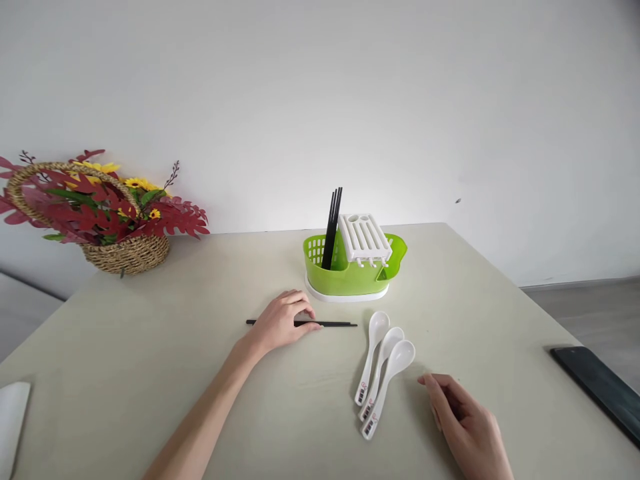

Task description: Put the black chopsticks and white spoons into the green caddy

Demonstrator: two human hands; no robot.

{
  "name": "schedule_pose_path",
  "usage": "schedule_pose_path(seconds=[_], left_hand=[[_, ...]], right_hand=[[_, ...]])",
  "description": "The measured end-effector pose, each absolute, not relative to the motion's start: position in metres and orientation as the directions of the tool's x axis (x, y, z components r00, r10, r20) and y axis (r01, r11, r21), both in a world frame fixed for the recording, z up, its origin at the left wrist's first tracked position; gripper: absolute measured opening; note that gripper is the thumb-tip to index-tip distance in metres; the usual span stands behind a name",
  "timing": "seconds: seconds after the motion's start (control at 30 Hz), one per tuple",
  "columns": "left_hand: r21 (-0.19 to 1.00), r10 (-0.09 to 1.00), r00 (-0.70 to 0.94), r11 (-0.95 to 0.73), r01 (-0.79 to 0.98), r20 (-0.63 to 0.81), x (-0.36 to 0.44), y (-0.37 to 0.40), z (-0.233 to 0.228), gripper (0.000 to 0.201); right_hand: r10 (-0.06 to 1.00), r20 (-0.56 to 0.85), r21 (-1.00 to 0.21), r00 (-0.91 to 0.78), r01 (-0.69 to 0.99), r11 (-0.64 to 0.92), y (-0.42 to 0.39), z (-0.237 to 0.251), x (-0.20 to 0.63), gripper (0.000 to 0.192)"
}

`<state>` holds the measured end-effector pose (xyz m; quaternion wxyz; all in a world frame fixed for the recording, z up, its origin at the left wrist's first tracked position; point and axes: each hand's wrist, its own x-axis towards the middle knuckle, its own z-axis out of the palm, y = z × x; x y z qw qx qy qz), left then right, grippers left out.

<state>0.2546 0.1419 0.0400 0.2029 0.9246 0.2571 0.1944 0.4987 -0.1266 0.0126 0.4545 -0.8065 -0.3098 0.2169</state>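
Observation:
My left hand (286, 321) is over a pair of black chopsticks (335, 324) lying crosswise on the table, with the thumb on the near side and the fingers bent over the far side. Behind it stands a green cutlery holder (320, 277) with a white slotted top (367, 237). Several black chopsticks (331, 230) stand upright in its left compartment. Three white spoons (400, 357) lie fanned out on the table, bowls pointing away from me. To their right rests my right hand (465, 423), its fingers curled in and nothing visible in them.
A wicker basket (127, 255) of red leaves and yellow flowers stands at the back left. A black phone (597, 387) lies by the right edge of the table (200, 320). Part of a white object (13, 423) shows at the left edge. A wall is behind the table.

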Motion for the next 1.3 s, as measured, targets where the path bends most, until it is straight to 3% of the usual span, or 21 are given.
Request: schedule_pose_path(seconds=[0.67, 0.93, 1.3], left_hand=[[0.331, 0.496, 0.794, -0.859, 0.39, 0.352, 0.252, 0.141, 0.032, 0.029], [0.244, 0.43, 0.809, -0.901, 0.358, 0.402, 0.265, 0.13, 0.026, 0.015], [0.218, 0.443, 0.806, -0.896, 0.387, 0.393, 0.272, 0.126, 0.022, 0.007]], right_hand=[[0.701, -0.136, -0.865, 0.7, 0.261, -0.429, -0.129, 0.011, 0.499, 0.052], [0.71, -0.119, -0.864, 0.694, 0.28, -0.418, -0.129, 0.01, 0.499, 0.052], [0.711, -0.115, -0.859, 0.694, 0.289, -0.422, -0.13, 0.007, 0.501, 0.054]])
